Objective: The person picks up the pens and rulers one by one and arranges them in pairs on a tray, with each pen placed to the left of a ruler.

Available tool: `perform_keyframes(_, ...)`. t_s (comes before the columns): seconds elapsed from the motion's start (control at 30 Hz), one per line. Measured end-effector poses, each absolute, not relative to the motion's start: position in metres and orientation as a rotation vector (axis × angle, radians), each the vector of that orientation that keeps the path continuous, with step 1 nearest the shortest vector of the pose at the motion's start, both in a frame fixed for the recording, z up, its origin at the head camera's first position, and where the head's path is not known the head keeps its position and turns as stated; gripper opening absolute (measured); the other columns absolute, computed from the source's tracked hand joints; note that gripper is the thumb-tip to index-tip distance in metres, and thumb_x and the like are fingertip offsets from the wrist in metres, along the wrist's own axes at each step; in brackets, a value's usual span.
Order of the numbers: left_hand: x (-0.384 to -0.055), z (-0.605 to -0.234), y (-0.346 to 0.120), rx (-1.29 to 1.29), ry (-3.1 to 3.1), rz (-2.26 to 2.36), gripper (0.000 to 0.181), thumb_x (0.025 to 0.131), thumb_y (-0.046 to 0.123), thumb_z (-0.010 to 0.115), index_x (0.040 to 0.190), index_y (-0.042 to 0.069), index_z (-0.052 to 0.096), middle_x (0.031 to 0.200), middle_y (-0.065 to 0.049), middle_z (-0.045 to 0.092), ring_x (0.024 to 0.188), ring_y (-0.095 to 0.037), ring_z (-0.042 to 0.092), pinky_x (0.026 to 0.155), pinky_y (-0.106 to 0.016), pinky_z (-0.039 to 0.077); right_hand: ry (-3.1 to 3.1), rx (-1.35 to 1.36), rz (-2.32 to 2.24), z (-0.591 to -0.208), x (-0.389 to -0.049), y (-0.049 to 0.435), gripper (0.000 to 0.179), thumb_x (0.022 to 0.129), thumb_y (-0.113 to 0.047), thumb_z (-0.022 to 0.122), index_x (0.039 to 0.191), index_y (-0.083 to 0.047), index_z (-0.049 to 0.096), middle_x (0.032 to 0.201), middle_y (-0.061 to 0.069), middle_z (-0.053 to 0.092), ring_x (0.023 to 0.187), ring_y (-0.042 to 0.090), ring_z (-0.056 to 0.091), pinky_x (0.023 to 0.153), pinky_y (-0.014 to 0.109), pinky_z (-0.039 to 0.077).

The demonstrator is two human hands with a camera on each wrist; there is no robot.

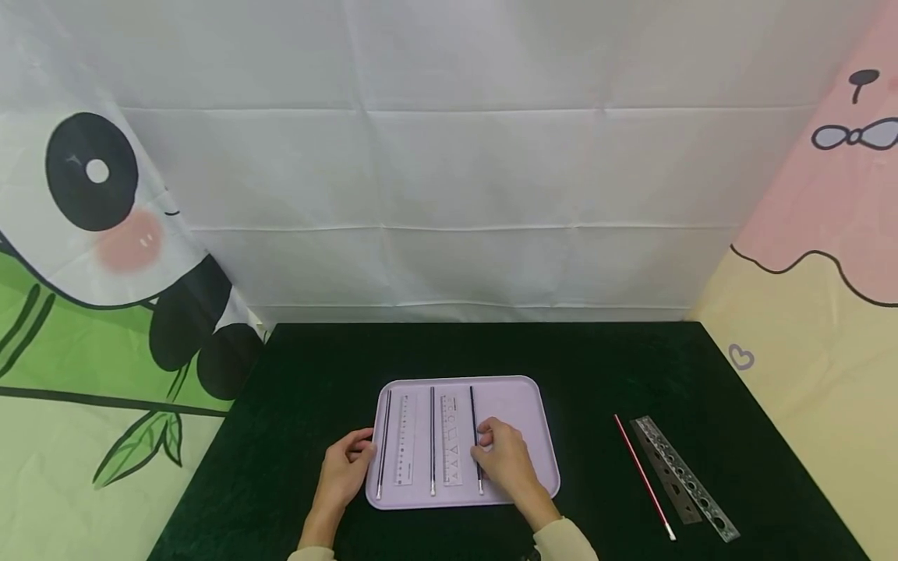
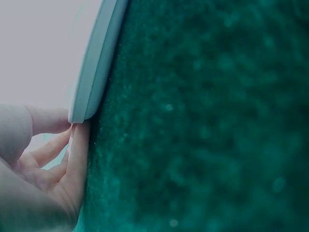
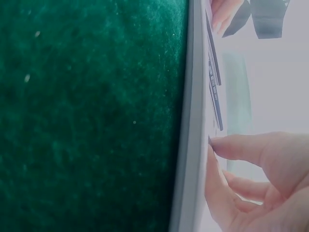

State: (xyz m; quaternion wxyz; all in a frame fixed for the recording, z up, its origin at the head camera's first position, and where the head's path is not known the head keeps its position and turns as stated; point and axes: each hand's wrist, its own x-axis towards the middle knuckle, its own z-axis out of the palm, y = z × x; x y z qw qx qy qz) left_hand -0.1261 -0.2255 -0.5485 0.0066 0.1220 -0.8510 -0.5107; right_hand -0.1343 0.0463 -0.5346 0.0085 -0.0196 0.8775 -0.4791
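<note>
A pale purple tray (image 1: 515, 401) lies on the dark green table. My left hand (image 1: 344, 467) holds the tray's left edge; in the left wrist view its thumb is on the upper side of the rim and a finger underneath. With thumb and fingers, my right hand (image 1: 508, 460) pinches a dark pencil (image 1: 473, 405), the rightmost thing on the tray. To its left, lengthwise and spaced apart, are a clear stencil ruler (image 1: 451, 444), a second dark pencil (image 1: 433, 436), a clear ruler (image 1: 404, 444) and a third dark pencil (image 1: 383, 444).
Right of the tray, a red pencil (image 1: 641, 471) lies slanted on the green cloth (image 1: 316, 366). Beside it are a grey ruler with holes (image 1: 666, 471) and a clear stencil strip (image 1: 691, 483), partly overlapping. A white curtain (image 1: 449, 195) hangs behind the table.
</note>
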Motion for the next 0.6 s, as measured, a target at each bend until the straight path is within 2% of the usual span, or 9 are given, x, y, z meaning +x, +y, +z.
perform_keyframes(0.27, -0.1261, -0.5483, -0.2257, 0.381, -2.662, -1.603, 0.034, 0.102, 0.009, 0.059, 0.135, 0.002, 0.063, 0.112, -0.013, 0.066, 0.093, -0.023, 0.059, 0.077, -0.033, 0.049, 2.75, -0.102, -1.487, -0.5342, -0.1349, 0.0454, 0.03, 0.087, 0.002, 0.077, 0.114, 0.006, 0.064, 0.087, 0.007, 0.058, 0.07, 0.015, 0.057, 0.052, 0.022, 0.05)
perform_keyframes(0.6, -0.1259, -0.5492, -0.2251, 0.384, -2.661, -1.593, 0.033, 0.102, 0.009, 0.06, 0.134, 0.002, 0.063, 0.111, -0.013, 0.066, 0.092, -0.023, 0.059, 0.078, -0.033, 0.049, 2.748, -0.098, -1.475, -0.5342, -0.1329, 0.0459, 0.03, 0.087, -0.001, 0.078, 0.114, 0.006, 0.065, 0.085, 0.005, 0.058, 0.063, 0.011, 0.057, 0.049, 0.022, 0.048)
